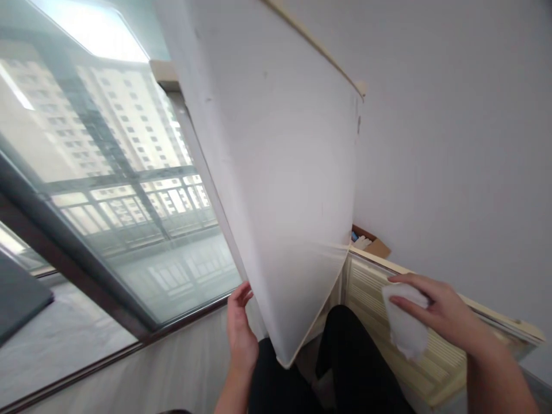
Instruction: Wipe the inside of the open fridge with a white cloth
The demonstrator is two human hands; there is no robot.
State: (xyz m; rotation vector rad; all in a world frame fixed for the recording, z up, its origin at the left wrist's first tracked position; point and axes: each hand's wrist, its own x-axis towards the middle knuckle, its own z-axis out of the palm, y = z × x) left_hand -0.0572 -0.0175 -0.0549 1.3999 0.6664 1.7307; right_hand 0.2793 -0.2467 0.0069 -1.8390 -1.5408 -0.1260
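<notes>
- Large white panel point(276, 172) fills the upper centre of the frame, tilted, with its lower corner pointing down at bottom centre, above the person's dark-clothed legs point(345, 356).
- Left hand point(240, 333), bottom centre: fingers point(245, 294) extended and loosely open, tips at the panel's left edge; palm faces the panel. Whether it grips the edge or only touches it, cannot tell.
- Right hand point(440, 310), lower right: fingers closed on a crumpled white cloth point(405, 328), which hangs below the hand.
- Cloth sits over a cream slatted cover point(431, 362) running along the wall at lower right; contact with the slats cannot be confirmed.
- Cardboard box point(375, 244) stands at the far end of that cover, just right of the panel's edge.
- Window point(107, 201) takes up the left half; high-rise buildings show through the glass.
- Grey wall point(452, 144) fills the upper right.
</notes>
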